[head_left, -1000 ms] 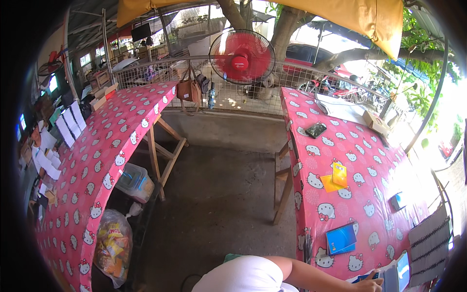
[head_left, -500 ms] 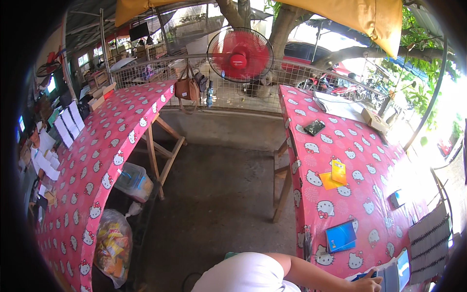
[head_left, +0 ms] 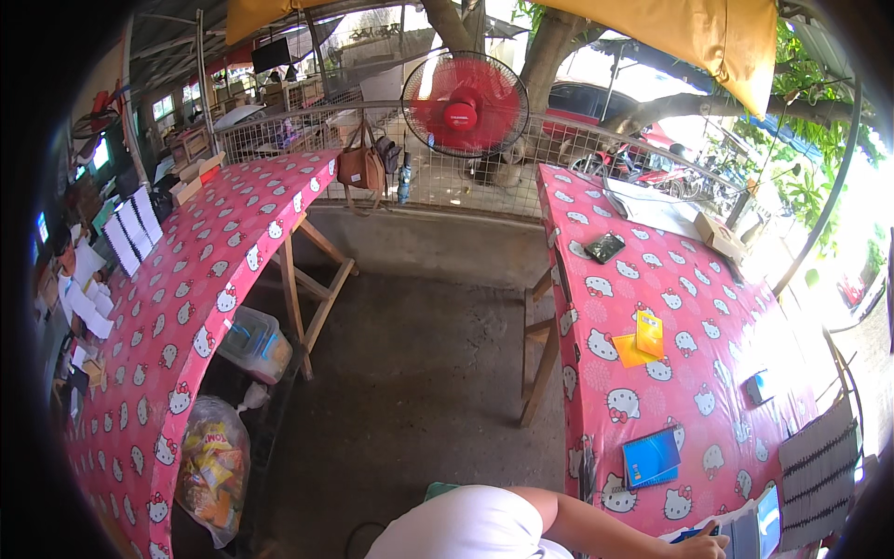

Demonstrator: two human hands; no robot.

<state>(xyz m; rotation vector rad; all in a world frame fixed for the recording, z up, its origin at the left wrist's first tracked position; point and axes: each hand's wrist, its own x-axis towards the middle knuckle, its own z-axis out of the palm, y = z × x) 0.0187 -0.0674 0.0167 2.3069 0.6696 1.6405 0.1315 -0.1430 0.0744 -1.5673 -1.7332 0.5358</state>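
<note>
My left arm in a white sleeve reaches along the lower edge toward the right table. At its end my left hand, cut by the lower edge, has its fingers curled over something dark and blue that I cannot make out. Under and beside the hand lies a grey-blue and white sheet or cover. Close by on the table rest overlapping blue spiral notebooks. My right hand is not in view.
The right pink-covered table holds yellow booklets, a dark phone, a small blue box, a cardboard box and grey bound stacks. A red fan stands ahead. Opposite is another pink table.
The view has shifted slightly. My left hand has moved a little toward the lower edge, still with curled fingers. The notebooks and booklets stay in place.
</note>
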